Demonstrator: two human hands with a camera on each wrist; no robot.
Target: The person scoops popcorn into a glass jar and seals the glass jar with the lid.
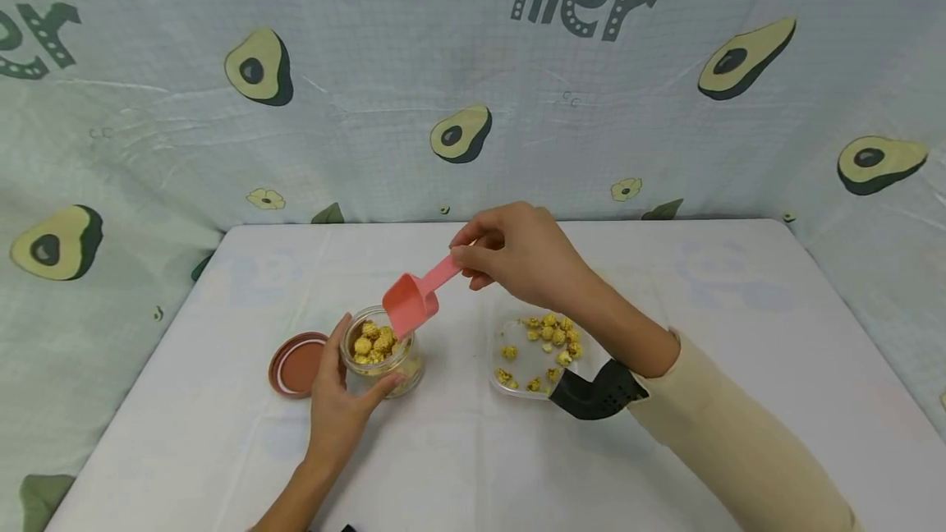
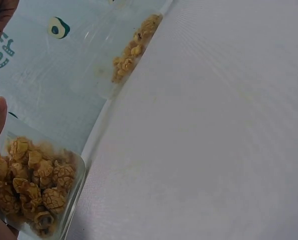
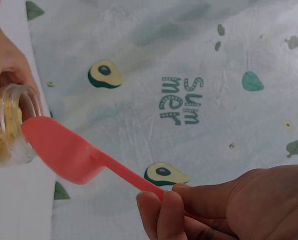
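My right hand (image 1: 521,257) pinches the handle of a pink scoop (image 1: 411,303), which tilts down over the mouth of a glass jar (image 1: 414,368). No popcorn shows in the scoop. Yellow popcorn (image 1: 373,341) fills much of the jar; the left wrist view shows popcorn (image 2: 31,185) through its wall. Around the jar's near left side, my left hand (image 1: 343,401) grips with thumb and fingers apart. In the right wrist view the tip of the scoop (image 3: 64,150) is at the jar's rim (image 3: 31,115).
A clear plastic tray (image 1: 510,388) with scattered popcorn (image 1: 550,331) lies below my right forearm. Left of the jar lies a brown-red lid (image 1: 298,368). A black wrist mount (image 1: 599,392) juts from the right sleeve. Behind the white table (image 1: 458,466) hangs an avocado-print cloth (image 1: 369,64).
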